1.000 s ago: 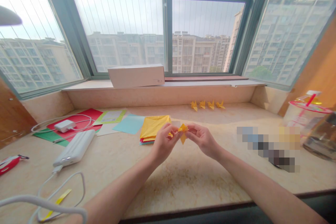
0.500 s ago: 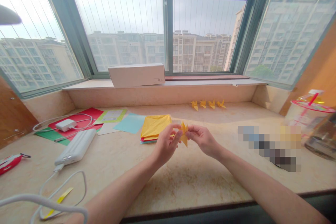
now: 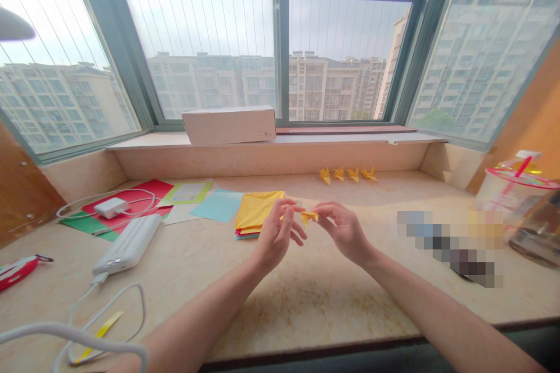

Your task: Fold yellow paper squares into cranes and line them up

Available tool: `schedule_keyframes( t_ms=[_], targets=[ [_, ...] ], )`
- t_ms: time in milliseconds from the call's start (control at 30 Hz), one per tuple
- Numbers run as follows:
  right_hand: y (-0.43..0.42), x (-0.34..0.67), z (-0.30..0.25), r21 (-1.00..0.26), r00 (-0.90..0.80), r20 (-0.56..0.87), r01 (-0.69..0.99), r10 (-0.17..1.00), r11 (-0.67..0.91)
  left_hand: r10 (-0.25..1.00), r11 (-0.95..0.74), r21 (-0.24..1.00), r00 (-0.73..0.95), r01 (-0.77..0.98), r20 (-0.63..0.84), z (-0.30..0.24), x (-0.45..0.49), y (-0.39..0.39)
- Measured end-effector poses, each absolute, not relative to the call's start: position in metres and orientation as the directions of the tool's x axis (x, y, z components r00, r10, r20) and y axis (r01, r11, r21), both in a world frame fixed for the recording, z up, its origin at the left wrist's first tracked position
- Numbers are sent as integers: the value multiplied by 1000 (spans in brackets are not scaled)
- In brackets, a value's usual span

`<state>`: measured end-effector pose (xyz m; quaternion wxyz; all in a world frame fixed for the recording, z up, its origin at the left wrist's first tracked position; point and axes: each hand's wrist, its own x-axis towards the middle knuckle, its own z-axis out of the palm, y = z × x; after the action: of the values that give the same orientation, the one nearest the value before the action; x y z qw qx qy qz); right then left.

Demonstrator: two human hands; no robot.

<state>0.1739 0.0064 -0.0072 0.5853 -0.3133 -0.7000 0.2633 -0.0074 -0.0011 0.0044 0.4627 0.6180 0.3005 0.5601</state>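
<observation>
A small folded yellow paper crane (image 3: 308,217) is between my hands, above the table. My right hand (image 3: 343,226) pinches it at its right side with thumb and fingertips. Just left of the crane, my left hand (image 3: 279,232) has its fingers apart, the lower ones stretched toward the crane; I see nothing in its grip. Behind my left hand lies a stack of yellow paper (image 3: 258,213), with red and blue edges showing below. Several finished yellow paper cranes (image 3: 339,173) stand in a row near the back wall.
Loose paper sheets, including a light blue one (image 3: 216,205), lie at left beside a white power bank (image 3: 126,245) and its cables. A white box (image 3: 230,126) rests on the sill. At right stand a lidded cup with a straw (image 3: 503,192) and a blurred-out object (image 3: 450,247).
My left fingers have let go of the crane and spread apart. The crane has turned from upright to a flatter, sideways pose in my right hand.
</observation>
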Motion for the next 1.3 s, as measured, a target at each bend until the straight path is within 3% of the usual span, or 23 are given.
schedule_keyframes(
  t_ms=[100,267,433,767,1033,1300],
  targets=[
    [3,176,-4,-578,-169,760,268,628,771,918,-316,932,191,-176,348,7,-7,0],
    [0,175,-4,-422,-279,817,305,504,854,961,-91,971,236,-220,143,7,-9,1],
    [-1,175,-5,-366,-352,819,288,453,885,946,-127,960,261,-248,192,10,-8,-2],
    [3,177,-1,-423,-397,776,250,490,871,922,-287,918,181,-274,342,6,-8,3],
    [3,178,-3,-454,-382,748,300,542,839,893,-370,919,221,-134,392,9,-10,1],
    [8,180,-4,-594,-324,682,276,655,755,873,-402,905,238,-142,425,7,-9,2]
  ],
)
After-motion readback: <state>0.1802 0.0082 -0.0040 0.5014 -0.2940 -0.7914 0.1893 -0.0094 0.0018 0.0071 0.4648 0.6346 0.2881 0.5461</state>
